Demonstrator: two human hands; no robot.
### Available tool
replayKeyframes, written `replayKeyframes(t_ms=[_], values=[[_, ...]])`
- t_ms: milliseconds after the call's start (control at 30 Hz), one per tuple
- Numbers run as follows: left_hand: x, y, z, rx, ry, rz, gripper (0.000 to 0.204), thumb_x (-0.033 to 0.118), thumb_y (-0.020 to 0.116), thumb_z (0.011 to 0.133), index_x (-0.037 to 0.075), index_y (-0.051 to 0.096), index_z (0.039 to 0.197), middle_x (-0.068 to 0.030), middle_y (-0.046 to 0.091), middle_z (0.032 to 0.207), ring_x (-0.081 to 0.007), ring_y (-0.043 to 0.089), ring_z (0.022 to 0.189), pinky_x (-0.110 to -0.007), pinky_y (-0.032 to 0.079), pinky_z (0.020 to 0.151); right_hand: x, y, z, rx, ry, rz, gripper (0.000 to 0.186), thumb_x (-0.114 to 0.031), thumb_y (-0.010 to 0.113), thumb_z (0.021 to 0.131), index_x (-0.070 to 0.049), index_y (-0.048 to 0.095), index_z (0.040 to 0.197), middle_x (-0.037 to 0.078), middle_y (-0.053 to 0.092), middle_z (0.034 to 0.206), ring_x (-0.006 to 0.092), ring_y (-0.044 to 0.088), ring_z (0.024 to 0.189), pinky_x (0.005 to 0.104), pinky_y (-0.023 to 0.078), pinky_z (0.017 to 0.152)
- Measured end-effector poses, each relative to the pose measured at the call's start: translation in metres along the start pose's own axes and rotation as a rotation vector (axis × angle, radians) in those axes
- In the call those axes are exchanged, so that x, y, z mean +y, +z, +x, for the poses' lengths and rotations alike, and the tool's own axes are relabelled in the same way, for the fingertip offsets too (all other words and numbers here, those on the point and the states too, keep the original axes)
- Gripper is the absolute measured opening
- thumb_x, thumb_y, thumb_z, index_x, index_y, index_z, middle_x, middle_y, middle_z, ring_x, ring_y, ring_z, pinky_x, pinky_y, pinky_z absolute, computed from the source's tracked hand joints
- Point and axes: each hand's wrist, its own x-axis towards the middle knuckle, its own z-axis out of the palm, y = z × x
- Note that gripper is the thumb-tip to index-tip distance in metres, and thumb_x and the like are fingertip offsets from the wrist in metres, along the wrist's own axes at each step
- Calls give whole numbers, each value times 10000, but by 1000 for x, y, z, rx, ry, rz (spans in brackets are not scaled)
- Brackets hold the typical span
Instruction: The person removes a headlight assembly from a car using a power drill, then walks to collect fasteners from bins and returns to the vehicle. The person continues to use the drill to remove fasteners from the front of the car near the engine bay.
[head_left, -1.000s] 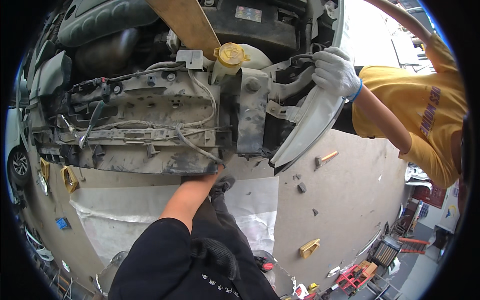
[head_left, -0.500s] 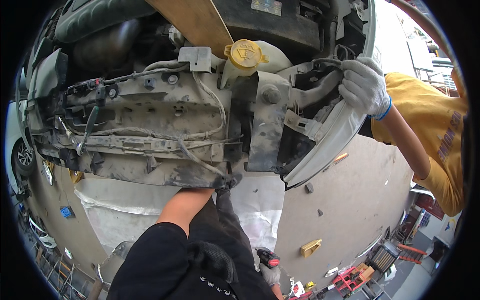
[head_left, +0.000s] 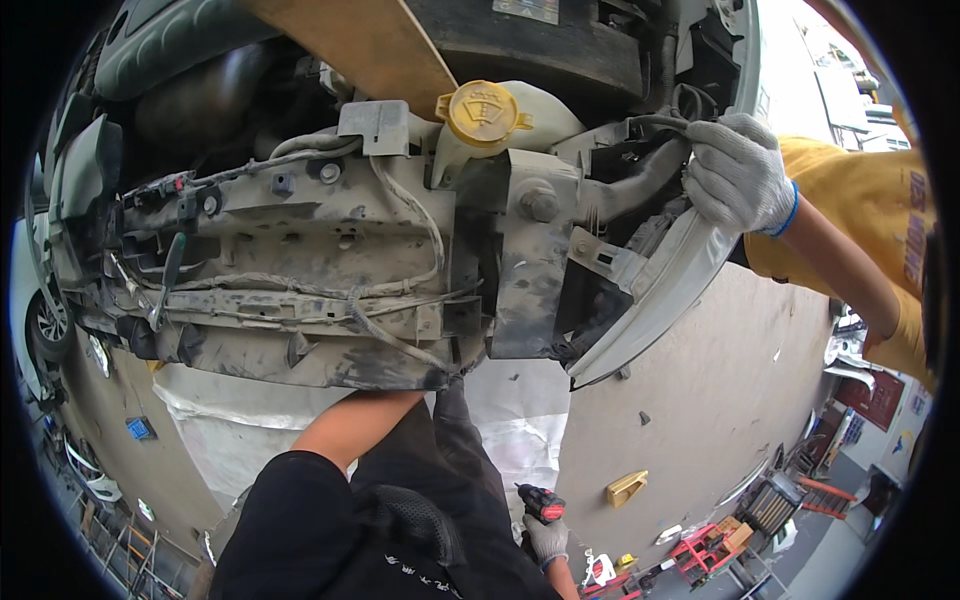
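The front of a car stands before me with its bumper cover off, showing a dusty metal crossbeam (head_left: pixel 300 240). My left forearm (head_left: pixel 360 425) reaches under the lower edge of this front end, and the hand is hidden behind it. Low by my side, my right hand (head_left: pixel 548 540), in a pale glove, is closed round a red and black cordless drill (head_left: pixel 541 503). A ratchet with a dark green handle (head_left: pixel 174 262) rests upright against the left part of the beam. Above the beam sits the yellow washer-fluid cap (head_left: pixel 483 112) on its white filler neck.
On the right a co-worker in a yellow shirt (head_left: pixel 830 210) rests a gloved hand (head_left: pixel 740 172) on the fender edge by the headlight (head_left: pixel 655 295). White sheeting (head_left: pixel 520 440) covers floor below the car. A yellow wedge (head_left: pixel 627 488) and a red tool rack (head_left: pixel 710 550) stand behind.
My view has shifted slightly. The left forearm has turned a little outward and still reaches under the front end. My right hand with the drill has risen slightly.
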Motion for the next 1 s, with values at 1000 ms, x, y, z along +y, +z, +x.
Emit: replayKeyframes(t_ms=[1000], values=[[-11,-343,-94,-376,-755,-913,101,49,638,880,-28,692,916,-77,710,724,-117,680,638,-248,540,623,-27,73,21,-382,138,-372,698,-629,665,758,-108,662,1223,203,664,1215,378,634,1114,436,514,902]])
